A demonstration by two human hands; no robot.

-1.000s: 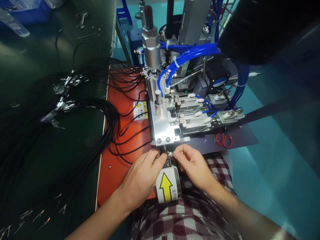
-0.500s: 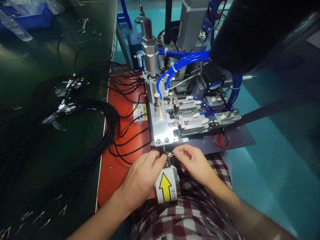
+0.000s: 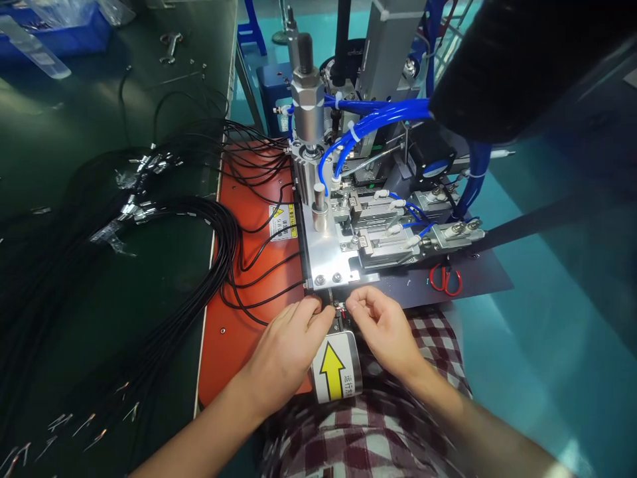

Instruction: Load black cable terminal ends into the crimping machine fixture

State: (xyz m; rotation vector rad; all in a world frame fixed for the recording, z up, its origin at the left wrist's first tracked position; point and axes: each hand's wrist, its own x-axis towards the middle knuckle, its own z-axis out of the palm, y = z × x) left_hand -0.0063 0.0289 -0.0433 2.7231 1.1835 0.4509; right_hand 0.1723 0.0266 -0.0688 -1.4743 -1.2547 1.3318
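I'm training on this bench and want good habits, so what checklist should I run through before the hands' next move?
1. Right hand grip: ok, fingertips look pinched at the thin pale and red wires.
2. Left hand grip: cannot tell, its own fingers hide the hold.
3. Fingers clear of the shiny silver metal plate: cannot tell, both hands are right by its near edge.
4. White label with yellow arrow readable: not ok, the arrow shows but the printed characters run to the edge.
5. Red-handled scissors apart from the hands: ok.
6. Silver metal wrench away from the machine: ok, on the dark green table.
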